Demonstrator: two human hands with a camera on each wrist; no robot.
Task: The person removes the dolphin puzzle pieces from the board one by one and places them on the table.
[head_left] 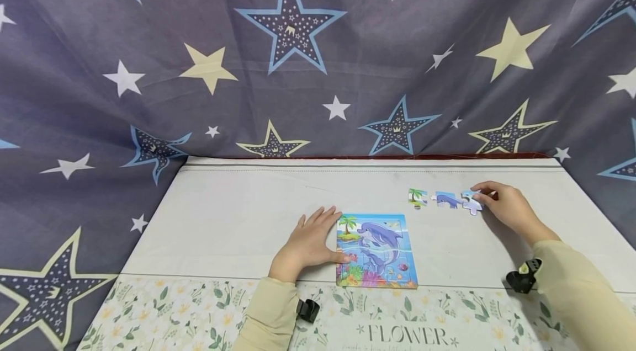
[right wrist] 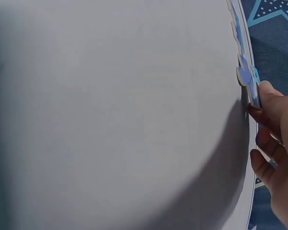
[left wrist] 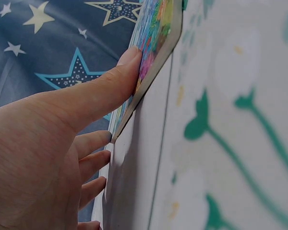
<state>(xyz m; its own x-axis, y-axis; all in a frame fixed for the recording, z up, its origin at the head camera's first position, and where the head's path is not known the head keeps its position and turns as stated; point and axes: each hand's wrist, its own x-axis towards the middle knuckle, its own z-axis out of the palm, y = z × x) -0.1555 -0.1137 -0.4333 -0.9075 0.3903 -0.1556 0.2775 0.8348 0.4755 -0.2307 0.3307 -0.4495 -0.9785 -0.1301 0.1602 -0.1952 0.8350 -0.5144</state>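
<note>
A right hand (head_left: 507, 210) pinches the end piece (head_left: 473, 208) of a jigsaw between thumb and fingers, toward the back right of the bench (head_left: 248, 218), while a left hand (head_left: 308, 243), fingers straight and spread, rests its thumb on the left side of the board (head_left: 406, 251). The right wrist's view catches the end piece nearly edge-on, so whether it is clear of the surface is hard to say. It looks like thin, stiff card, probably very light, with tabs that could crease; fingertips on opposite edges should suit it best. The board, lying flat near the middle, seems rigid and likely to slide if nudged, so its rim is the place to steady it. Just left of the end piece lies the dolphin piece (head_left: 446, 200), then, slightly apart, the palm piece (head_left: 417, 196). Behind hangs a star-print curtain (head_left: 318, 138).
</note>
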